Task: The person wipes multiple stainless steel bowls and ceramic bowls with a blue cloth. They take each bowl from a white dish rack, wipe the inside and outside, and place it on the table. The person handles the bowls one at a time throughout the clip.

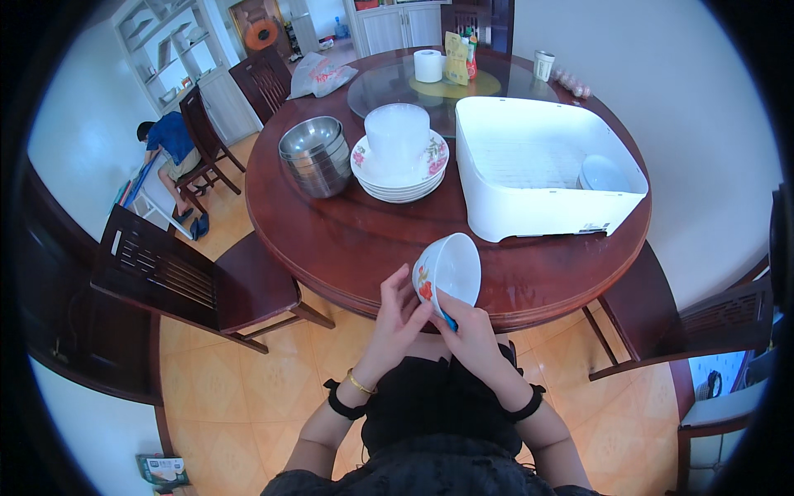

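Note:
A white bowl with a red flower pattern [456, 266] is tilted on its side above the table's near edge. My right hand [466, 325] grips its lower rim, with a small blue thing showing under the fingers. My left hand [402, 313] is at the bowl's outer side, fingers spread, thumb by the flower; how firmly it touches is unclear. Beyond stand stacked stainless steel bowls [317, 164], a stack of floral plates [400, 193] with a translucent white round container [397, 133] on top, and a white plastic dish rack bin [546, 208] with white bowls [602, 173] inside at right.
The round wooden table [347, 248] has a glass turntable [384, 84] bearing a paper roll [428, 66] and a yellow pouch [457, 59]. A plastic bag [319, 74] lies at back left. Wooden chairs [248, 282] flank the table. A person [170, 146] sits bent over a small desk at far left.

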Tool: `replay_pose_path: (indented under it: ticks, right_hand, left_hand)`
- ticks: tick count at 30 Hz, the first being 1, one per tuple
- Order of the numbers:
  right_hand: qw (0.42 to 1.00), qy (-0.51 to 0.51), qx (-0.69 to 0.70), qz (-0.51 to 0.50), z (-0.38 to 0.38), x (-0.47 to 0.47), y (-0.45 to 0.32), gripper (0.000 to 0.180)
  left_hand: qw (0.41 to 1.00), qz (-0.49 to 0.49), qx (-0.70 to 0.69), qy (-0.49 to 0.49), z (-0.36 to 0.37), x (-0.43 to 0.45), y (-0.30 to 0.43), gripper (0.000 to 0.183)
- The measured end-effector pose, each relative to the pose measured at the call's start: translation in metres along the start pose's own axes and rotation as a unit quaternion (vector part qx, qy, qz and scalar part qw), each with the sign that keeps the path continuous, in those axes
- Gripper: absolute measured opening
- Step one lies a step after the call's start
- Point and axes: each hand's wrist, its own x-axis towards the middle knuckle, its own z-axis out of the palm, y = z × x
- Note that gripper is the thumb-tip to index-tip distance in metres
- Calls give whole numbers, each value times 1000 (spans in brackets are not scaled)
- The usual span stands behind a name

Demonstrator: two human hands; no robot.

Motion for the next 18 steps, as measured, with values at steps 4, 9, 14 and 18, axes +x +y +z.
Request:
replay_pose_path:
  ticks: [4,9,14,18]
  right_hand:
    - [999,-4,15,36,5,-4,-3,36]
    - [997,6,-47,-66,16,-12,-2,41]
    - [941,-93,-251,-207,6,-14,0,48]
    - [898,-86,-364,-234,-15,-6,8,46]
  left_hand:
    - [999,2,31,-6,14,7,2,77]
    - [996,15,65,52,15,7,-1,72]
    - [998,7,-20,64,-5,-1,8,58]
    - [996,-64,-49,43,-19,-4,27,59]
